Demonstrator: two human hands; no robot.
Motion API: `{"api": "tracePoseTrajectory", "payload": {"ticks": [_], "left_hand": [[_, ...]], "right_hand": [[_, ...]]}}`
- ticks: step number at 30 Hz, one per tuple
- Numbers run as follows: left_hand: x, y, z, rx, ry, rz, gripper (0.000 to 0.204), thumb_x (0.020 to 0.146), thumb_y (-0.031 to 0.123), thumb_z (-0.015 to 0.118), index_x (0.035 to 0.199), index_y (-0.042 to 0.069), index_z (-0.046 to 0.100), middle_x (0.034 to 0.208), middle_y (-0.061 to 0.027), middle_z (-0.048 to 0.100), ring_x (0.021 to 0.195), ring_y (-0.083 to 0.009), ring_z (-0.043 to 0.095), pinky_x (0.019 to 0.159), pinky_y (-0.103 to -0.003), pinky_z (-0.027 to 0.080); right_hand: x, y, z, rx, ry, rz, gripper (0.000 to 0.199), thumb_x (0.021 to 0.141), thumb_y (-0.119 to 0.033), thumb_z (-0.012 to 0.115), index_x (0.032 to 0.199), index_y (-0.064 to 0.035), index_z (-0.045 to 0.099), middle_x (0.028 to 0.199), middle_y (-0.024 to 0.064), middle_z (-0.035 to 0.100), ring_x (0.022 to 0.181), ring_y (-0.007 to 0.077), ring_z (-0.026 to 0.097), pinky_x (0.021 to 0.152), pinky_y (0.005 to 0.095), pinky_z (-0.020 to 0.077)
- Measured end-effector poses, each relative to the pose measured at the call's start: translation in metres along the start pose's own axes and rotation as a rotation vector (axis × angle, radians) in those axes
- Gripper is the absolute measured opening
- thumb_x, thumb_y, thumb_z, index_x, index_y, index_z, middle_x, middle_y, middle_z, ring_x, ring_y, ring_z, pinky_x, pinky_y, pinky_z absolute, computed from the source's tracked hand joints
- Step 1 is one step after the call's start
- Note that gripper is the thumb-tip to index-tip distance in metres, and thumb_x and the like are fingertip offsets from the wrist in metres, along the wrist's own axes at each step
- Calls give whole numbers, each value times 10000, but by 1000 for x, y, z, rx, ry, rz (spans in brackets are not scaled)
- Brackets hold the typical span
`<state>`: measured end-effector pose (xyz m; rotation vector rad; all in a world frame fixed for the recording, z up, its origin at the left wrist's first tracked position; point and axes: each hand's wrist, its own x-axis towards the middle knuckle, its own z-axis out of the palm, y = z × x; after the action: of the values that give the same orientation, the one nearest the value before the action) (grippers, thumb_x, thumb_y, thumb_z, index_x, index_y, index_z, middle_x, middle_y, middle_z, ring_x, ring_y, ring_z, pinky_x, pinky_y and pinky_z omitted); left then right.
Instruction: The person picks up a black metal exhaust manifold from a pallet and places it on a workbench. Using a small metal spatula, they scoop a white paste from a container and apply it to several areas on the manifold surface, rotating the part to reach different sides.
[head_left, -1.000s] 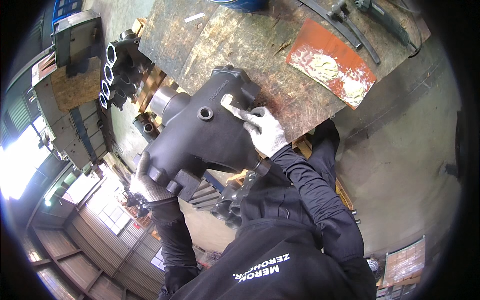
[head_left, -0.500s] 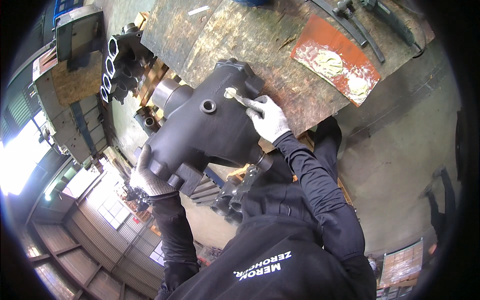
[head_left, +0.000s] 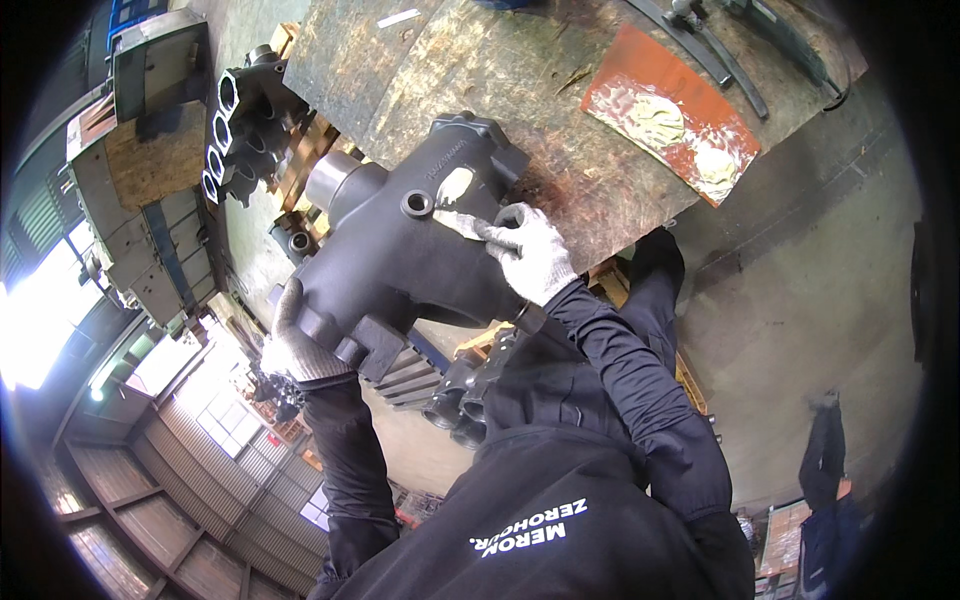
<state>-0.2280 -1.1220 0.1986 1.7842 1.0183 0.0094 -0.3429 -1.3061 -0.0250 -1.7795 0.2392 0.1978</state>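
Observation:
A large black cast metal housing lies tilted over the near left part of the worktable, with a round port on its upper face. Wrapped around its lower left end is my gloved left hand, its fingers partly hidden. My gloved right hand pinches a small flat putty knife, pale with filler. The blade rests on the housing just right of the port. Above the blade, a smear of cream filler shows on the black surface.
An orange sheet carrying cream filler lies on the stained worktable. Metal bars and a corded power tool are at the far right. More black castings stand at left. A person is at lower right.
My right hand has drawn the putty knife down and toward the port, and the filler is now spread wider. My left hand stays put. At lower right, the other person has moved.

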Motion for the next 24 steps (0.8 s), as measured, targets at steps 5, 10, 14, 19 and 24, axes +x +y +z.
{"api": "tracePoseTrajectory", "payload": {"ticks": [5, 10, 14, 19, 24], "left_hand": [[1, 0, 0, 16, 21, -7, 347, 888, 291, 733, 1108, 31, 666, 977, -112, 693, 838, -272, 714, 768, -408, 616], [-4, 2, 5, 56, 41, 17, 344, 869, 300, 742, 1084, 42, 669, 944, -102, 695, 805, -255, 704, 755, -388, 612], [-11, 4, 11, 21, 18, -13, 336, 872, 299, 741, 1090, 53, 670, 923, -95, 695, 795, -249, 700, 753, -382, 611], [-11, 7, 13, 28, 42, -28, 333, 873, 297, 749, 1095, 62, 669, 950, -94, 693, 809, -255, 700, 768, -389, 614], [-7, 7, 10, 12, -29, -21, 348, 866, 298, 766, 1105, 65, 671, 968, -81, 682, 823, -244, 695, 760, -368, 602]], "right_hand": [[2, 5, -3, 208, 102, 171, 383, 895, -158, 738, 1236, -330, 741, 1091, 87, 627, 1068, 296, 600, 962, 393, 506], [8, 5, 0, 100, 67, 276, 393, 909, -173, 708, 1259, -352, 727, 1133, 102, 617, 1093, 307, 596, 966, 411, 506], [2, -8, 1, -25, 32, 205, 418, 918, -216, 687, 1301, -384, 692, 1161, 114, 605, 1113, 330, 587, 961, 439, 510], [-5, -11, -1, 43, 48, 80, 374, 907, -228, 706, 1271, -315, 714, 1135, 103, 602, 1084, 312, 592, 940, 431, 512], [17, 17, -2, 44, 129, 183, 442, 907, -217, 703, 1308, -405, 689, 1110, 114, 604, 1076, 324, 590, 961, 433, 503]]}}
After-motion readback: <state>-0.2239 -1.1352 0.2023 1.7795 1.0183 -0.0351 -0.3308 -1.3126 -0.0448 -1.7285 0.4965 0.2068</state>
